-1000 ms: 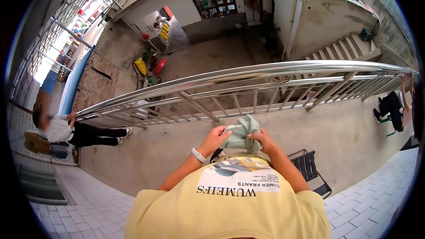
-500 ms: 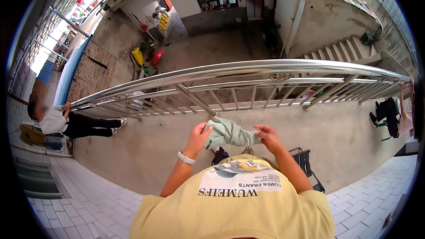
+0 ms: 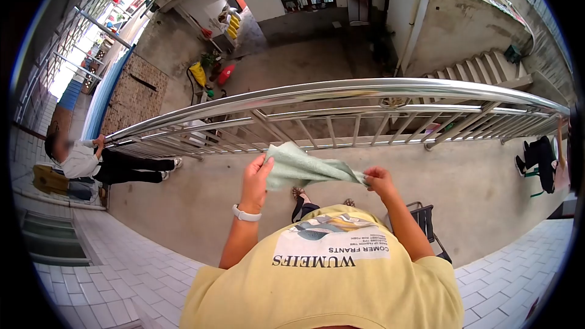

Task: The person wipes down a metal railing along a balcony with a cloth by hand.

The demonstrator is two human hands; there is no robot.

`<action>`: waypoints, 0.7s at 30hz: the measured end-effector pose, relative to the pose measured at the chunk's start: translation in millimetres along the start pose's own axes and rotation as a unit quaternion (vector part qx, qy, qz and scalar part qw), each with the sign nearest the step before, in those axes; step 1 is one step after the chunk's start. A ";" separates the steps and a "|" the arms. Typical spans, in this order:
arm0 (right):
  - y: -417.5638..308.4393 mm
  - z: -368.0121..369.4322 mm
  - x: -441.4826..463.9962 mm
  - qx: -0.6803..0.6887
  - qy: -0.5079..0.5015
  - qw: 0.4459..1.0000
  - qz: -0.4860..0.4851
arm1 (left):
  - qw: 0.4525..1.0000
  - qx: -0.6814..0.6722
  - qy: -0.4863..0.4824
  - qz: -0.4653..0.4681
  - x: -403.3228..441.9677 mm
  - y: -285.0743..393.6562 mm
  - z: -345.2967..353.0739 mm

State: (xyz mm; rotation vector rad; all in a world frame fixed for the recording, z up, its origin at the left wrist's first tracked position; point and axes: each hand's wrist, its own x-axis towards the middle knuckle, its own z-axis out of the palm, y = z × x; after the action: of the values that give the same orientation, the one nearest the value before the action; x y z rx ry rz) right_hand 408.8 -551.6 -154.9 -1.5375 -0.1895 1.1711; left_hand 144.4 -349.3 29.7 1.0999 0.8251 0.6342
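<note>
A pale green cloth is stretched between my two hands, in front of my chest and just on my side of the metal railing. My left hand, with a white band on its wrist, grips the wider, spread end. The cloth narrows into gathered folds toward the right, where my right hand pinches its end.
A person at the far left touches the railing. Another person is at the far right edge. A black chair stands right of my body. Beyond the railing lie a lower courtyard and concrete stairs.
My hands have moved apart, the left one leftward and the right one to the right. The cloth went from bunched up to pulled out long between them.
</note>
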 end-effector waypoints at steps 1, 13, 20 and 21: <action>-2.4 7.2 -2.5 -0.107 -0.025 0.994 -0.002 | 0.999 -0.022 -0.011 -0.020 -2.3 1.9 5.0; -28.4 97.8 1.3 -0.104 -0.167 0.938 -0.286 | 0.913 0.122 -0.386 -0.049 -13.4 -53.8 106.8; -106.8 93.5 -6.9 -0.844 0.032 0.313 -0.434 | 0.874 0.275 -0.400 0.001 -17.7 -58.3 107.8; -106.5 88.2 -2.1 -0.845 -0.009 0.319 -0.430 | 0.875 0.276 -0.397 0.002 -17.4 -57.6 107.0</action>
State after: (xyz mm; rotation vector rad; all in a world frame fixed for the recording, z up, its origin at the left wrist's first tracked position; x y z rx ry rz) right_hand 391.0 -457.7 -54.8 -2.2641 -2.5673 -0.5108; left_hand 226.3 -437.0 3.8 1.7104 0.2672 -0.1098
